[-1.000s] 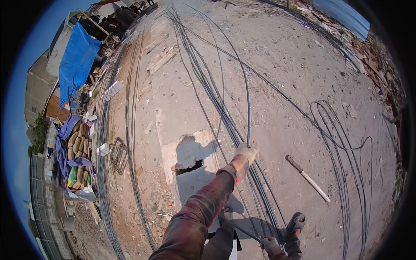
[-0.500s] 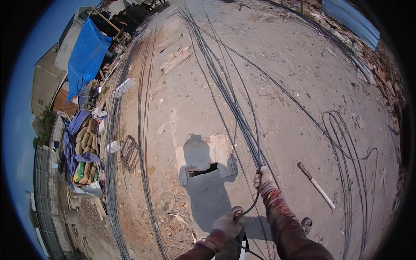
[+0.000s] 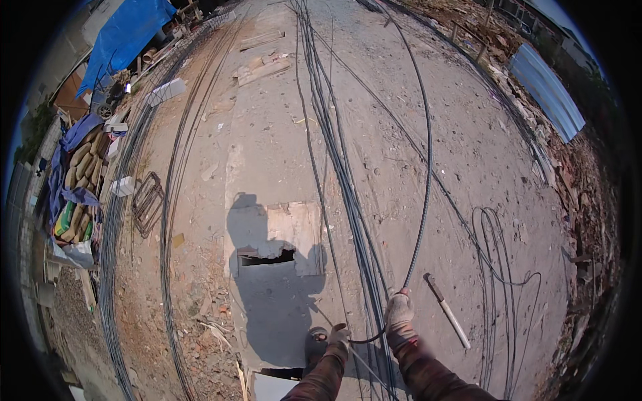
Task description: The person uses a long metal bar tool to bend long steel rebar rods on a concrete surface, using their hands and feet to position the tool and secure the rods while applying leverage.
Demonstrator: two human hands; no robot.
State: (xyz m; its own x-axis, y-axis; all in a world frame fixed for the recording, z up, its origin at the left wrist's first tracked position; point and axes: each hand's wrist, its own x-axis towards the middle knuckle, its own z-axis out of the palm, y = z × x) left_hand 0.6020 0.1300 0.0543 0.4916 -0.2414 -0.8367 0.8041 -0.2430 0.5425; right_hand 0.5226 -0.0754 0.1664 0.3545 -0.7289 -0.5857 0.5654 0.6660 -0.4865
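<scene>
Rebar (image 3: 429, 167) arched ahead from our right hand (image 3: 400, 312), which we held closed around it, and sagged across to our left hand (image 3: 339, 337), likewise curled firmly on it. Bundled bars (image 3: 366, 247) passed between our hands, and a pale-handled tool (image 3: 455, 323) lay right of our right hand.

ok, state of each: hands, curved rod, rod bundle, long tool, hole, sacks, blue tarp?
Left hand: closed around the curved rod
Right hand: closed around the same rod
Curved rod: bent
Rod bundle: lying lengthwise
Long tool: lying apart, untouched
Hole: open
Sacks: piled up
Blue tarp: draped
</scene>
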